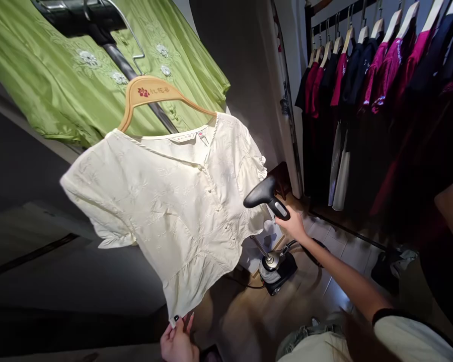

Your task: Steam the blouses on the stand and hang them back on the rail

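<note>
A cream short-sleeved blouse hangs on a wooden hanger from a dark pole, tilted in the view. My left hand pinches the blouse's bottom hem and pulls it taut. My right hand is wrapped round the handle of a black steamer head, which sits close to the blouse's right side near the waist. The steamer's hose runs down to its base unit on the floor.
A green embroidered garment hangs behind the blouse. A rack of dark, magenta and red clothes on wooden hangers fills the right side. Tiled floor lies below, with dark items at the rack's foot.
</note>
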Demonstrator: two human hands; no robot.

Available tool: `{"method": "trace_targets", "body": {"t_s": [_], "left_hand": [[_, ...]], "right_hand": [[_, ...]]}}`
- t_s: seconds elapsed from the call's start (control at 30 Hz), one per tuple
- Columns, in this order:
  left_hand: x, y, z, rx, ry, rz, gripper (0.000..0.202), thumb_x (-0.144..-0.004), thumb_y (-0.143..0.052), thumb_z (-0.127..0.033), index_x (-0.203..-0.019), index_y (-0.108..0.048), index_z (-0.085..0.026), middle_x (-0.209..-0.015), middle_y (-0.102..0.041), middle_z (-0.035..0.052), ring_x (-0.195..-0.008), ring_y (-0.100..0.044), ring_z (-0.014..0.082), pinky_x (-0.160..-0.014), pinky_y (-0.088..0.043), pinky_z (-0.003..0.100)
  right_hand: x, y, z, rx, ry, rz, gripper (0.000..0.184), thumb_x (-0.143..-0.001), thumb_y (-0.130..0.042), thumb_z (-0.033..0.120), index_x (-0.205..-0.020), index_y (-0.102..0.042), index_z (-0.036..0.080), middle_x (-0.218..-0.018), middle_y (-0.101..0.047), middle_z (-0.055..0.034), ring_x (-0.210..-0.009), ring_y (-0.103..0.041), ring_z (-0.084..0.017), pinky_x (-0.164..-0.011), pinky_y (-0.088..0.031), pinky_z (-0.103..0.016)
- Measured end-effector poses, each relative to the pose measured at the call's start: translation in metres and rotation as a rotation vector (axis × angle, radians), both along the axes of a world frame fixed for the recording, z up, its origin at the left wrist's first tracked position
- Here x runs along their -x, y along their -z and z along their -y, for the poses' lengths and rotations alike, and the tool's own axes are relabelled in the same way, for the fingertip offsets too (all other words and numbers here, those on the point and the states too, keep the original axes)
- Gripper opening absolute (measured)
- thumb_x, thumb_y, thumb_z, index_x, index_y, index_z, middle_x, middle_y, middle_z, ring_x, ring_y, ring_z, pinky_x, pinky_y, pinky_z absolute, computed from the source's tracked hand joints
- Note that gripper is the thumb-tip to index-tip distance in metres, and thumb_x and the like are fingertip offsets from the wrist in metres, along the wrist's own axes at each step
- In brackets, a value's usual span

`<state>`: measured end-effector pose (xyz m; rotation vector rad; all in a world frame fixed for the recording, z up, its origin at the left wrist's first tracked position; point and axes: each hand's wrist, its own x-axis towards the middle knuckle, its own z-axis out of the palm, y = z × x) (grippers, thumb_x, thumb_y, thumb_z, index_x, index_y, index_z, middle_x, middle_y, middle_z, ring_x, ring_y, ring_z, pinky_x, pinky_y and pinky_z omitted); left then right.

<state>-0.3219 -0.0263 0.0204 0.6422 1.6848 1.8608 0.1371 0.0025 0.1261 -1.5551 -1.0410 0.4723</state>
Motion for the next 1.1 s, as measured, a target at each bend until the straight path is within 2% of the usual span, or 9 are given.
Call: {"method": "trace_targets", "body": {"t_s": [0.17, 0.3, 0.53, 0.7, 0.77, 0.83, 0.93, 1.03, 1.1], "left_hand": [[-0.016, 0.004, -0.009, 0.03, -0.055, 0.087, 0.031, -0.066, -0.078, -0.02, -0.089, -0.057, -0.021, -0.086, -0.063, 0.0018, -0.078, -0.065, 0.0184, -0.112, -0.047, 0.056], [-0.021, 0.003, -0.015, 0.033, -0.083, 0.065, 0.029, -0.065, -0.076, -0.017, -0.087, -0.058, -0.02, -0.083, -0.061, 0.0004, -0.078, -0.065, 0.0186, -0.104, -0.054, 0.054], [-0.021, -0.009, -0.016, 0.129, -0.037, 0.069, 0.021, -0.066, -0.076, -0.02, -0.084, -0.065, -0.017, -0.085, -0.064, 0.0023, -0.086, -0.066, 0.0199, -0.1, -0.057, 0.051], [-0.034, -0.028, -0.015, 0.096, 0.06, 0.017, 0.019, -0.069, -0.071, -0.02, -0.087, -0.072, -0.017, -0.099, -0.07, 0.0074, -0.1, -0.067, 0.0225, -0.094, -0.058, 0.043], [-0.041, -0.044, -0.022, 0.062, 0.097, 0.004, 0.021, -0.069, -0.07, -0.02, -0.089, -0.073, -0.016, -0.105, -0.071, 0.0088, -0.105, -0.066, 0.0235, -0.092, -0.058, 0.04], [-0.047, -0.07, -0.035, 0.011, 0.125, -0.014, 0.023, -0.071, -0.071, -0.021, -0.093, -0.074, -0.017, -0.111, -0.072, 0.0092, -0.11, -0.065, 0.0236, -0.092, -0.056, 0.038], [-0.056, -0.124, -0.062, -0.113, 0.153, -0.073, 0.028, -0.074, -0.072, -0.027, -0.101, -0.075, -0.018, -0.118, -0.071, 0.0097, -0.114, -0.065, 0.0224, -0.092, -0.053, 0.034], [-0.072, -0.186, -0.088, -0.309, 0.283, -0.159, 0.039, -0.08, -0.075, -0.038, -0.113, -0.075, -0.019, -0.124, -0.071, 0.0117, -0.117, -0.065, 0.022, -0.091, -0.051, 0.03], [-0.087, -0.221, -0.1, -0.377, 0.391, -0.196, 0.046, -0.081, -0.076, -0.047, -0.117, -0.073, -0.018, -0.122, -0.071, 0.0137, -0.116, -0.066, 0.0225, -0.09, -0.051, 0.03]], "right_hand": [[-0.001, 0.03, 0.021, -0.019, 0.049, -0.214, 0.033, -0.07, -0.068, 0.052, -0.082, -0.061, 0.022, -0.071, -0.06, 0.0014, -0.069, -0.053, -0.018, -0.064, -0.041, -0.027], [-0.003, 0.043, 0.035, -0.015, 0.074, -0.322, 0.038, -0.068, -0.07, 0.054, -0.084, -0.063, 0.02, -0.067, -0.058, 0.0019, -0.064, -0.052, -0.017, -0.06, -0.042, -0.028], [-0.002, 0.046, 0.051, -0.019, 0.193, -0.402, 0.042, -0.064, -0.072, 0.057, -0.081, -0.064, 0.02, -0.061, -0.058, 0.0012, -0.056, -0.053, -0.017, -0.055, -0.043, -0.029], [-0.006, 0.045, 0.059, 0.0, 0.225, -0.338, 0.039, -0.063, -0.074, 0.056, -0.078, -0.064, 0.021, -0.062, -0.06, 0.0003, -0.059, -0.056, -0.019, -0.056, -0.044, -0.03], [-0.006, 0.046, 0.059, 0.001, 0.243, -0.313, 0.039, -0.062, -0.074, 0.056, -0.077, -0.064, 0.022, -0.061, -0.06, 0.0004, -0.059, -0.055, -0.019, -0.056, -0.044, -0.03], [-0.004, 0.045, 0.056, -0.01, 0.244, -0.296, 0.038, -0.063, -0.074, 0.056, -0.075, -0.063, 0.022, -0.061, -0.06, 0.0006, -0.058, -0.055, -0.019, -0.056, -0.043, -0.03], [0.004, 0.042, 0.051, -0.027, 0.198, -0.301, 0.036, -0.066, -0.074, 0.055, -0.075, -0.062, 0.022, -0.06, -0.059, 0.0014, -0.058, -0.054, -0.018, -0.057, -0.043, -0.03], [0.015, 0.036, 0.049, -0.031, 0.144, -0.358, 0.036, -0.067, -0.074, 0.054, -0.077, -0.061, 0.021, -0.059, -0.057, 0.0027, -0.056, -0.053, -0.017, -0.057, -0.044, -0.03], [0.022, 0.031, 0.049, -0.024, 0.108, -0.43, 0.038, -0.067, -0.076, 0.054, -0.079, -0.06, 0.021, -0.06, -0.056, 0.003, -0.055, -0.053, -0.016, -0.055, -0.044, -0.03]]}}
